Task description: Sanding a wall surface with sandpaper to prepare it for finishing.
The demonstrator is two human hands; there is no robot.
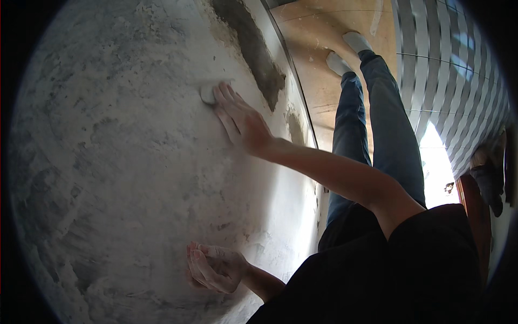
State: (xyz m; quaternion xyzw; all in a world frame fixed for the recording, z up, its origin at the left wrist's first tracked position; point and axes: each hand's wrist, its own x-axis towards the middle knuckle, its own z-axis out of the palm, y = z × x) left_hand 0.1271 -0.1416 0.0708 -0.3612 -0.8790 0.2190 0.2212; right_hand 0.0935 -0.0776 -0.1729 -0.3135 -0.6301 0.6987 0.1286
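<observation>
Pressed flat against a patchy white plastered wall (pixel 153 162), my right hand (pixel 243 117) has its fingers over a small pale pad or folded sheet (pixel 208 94). Part of that piece shows beyond the fingertips; its exact kind is unclear. My left hand (pixel 214 268) is lower in the picture, in front of the wall, with curled fingers and the thumb near the fingertips. Whitish dust covers its skin. Nothing can be made out in it, though the inside of the curl is partly hidden. A long brown-grey bare patch (pixel 259 56) runs along the wall above my right hand.
A dark edge (pixel 293 67) separates the wall from the tan floor (pixel 307 36). My feet in light socks (pixel 339 63) stand on that floor. To the right is a grey-and-white striped surface (pixel 437 69). Bright light enters beside my legs, near a reddish-brown upright panel (pixel 477 218).
</observation>
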